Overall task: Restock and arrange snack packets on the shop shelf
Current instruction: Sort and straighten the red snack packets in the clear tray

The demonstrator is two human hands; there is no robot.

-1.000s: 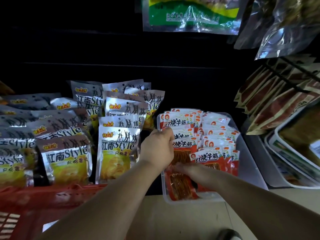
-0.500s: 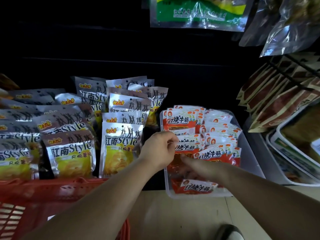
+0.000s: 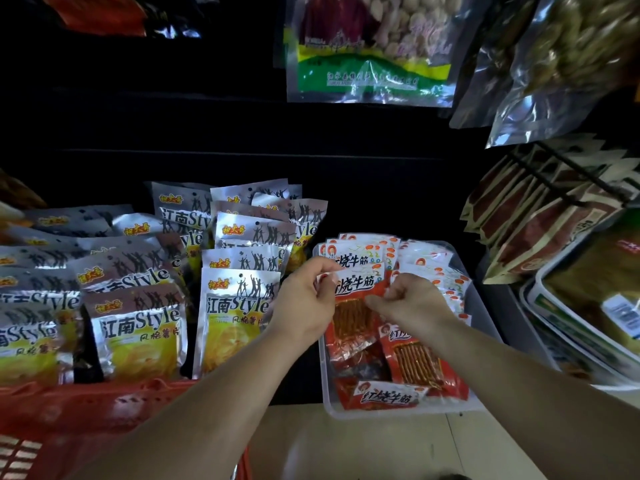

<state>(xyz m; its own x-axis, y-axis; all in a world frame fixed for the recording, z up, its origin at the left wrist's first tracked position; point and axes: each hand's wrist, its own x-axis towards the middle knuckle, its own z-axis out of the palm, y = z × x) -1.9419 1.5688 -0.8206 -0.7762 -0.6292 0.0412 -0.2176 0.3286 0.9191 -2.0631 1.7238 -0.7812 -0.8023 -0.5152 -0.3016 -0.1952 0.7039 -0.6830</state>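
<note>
A clear plastic tray (image 3: pixel 479 308) on the shelf holds several red and white snack packets. My left hand (image 3: pixel 306 301) pinches the top left corner of one upright red packet (image 3: pixel 356 296). On that packet's right edge, my right hand (image 3: pixel 410 301) pinches with curled fingers. Two more red packets (image 3: pixel 388 396) lie flat at the tray's front. Behind the held packet stand rows of the same packets (image 3: pixel 426 258).
Silver and yellow chip bags (image 3: pixel 235 306) stand in rows left of the tray. A red basket (image 3: pixel 69 417) sits at the lower left. Brown packets (image 3: pixel 540 230) hang on pegs at the right, over white tubs (image 3: pixel 581 327). Large bags (image 3: pixel 367 53) hang above.
My right hand rose from the tray's front to the upright packet's right edge. A packet now lies flat at the front. My left hand shifted to the packet's top corner.
</note>
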